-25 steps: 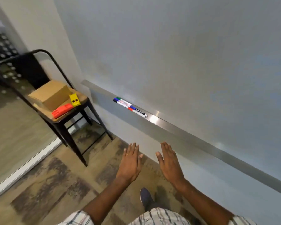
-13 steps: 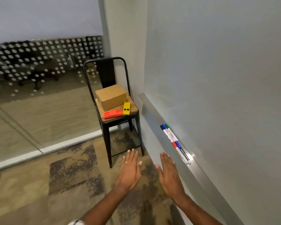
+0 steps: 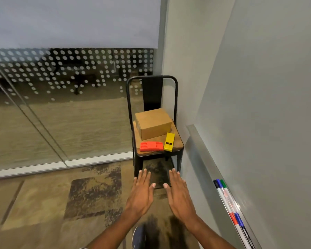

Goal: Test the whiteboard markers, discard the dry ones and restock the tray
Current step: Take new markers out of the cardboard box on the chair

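Bare and flat, the left hand (image 3: 142, 193) and the right hand (image 3: 180, 194) float side by side, palms down, fingers spread and straight, with nothing in either grasp. They hang over the mottled brown carpet (image 3: 90, 198), close together but not touching, and a dark shoe (image 3: 138, 238) shows beneath the wrists.

Just ahead of the fingertips stands a black metal chair (image 3: 152, 112) with a wooden seat. On the seat rest a closed cardboard box (image 3: 153, 123), an orange plastic block (image 3: 151, 146) and a yellow plastic block (image 3: 169, 141), the two blocks meeting at a corner in front of the box. What they are I cannot tell.

To the right, the whiteboard markers (image 3: 228, 203) lie bundled lengthwise in the metal tray (image 3: 201, 151) that runs along the bottom of the whiteboard (image 3: 267, 105). Caps in black, blue, green and red can be made out. They are near the right hand, but apart from it.

The markers should be light, stiff and smooth, apt to roll once they are lifted clear of the tray lip. A pinch at mid-barrel between thumb and two fingers would probably serve best, and the other hand could then pull the cap straight off. Picking one from the bundle may nudge its neighbours.
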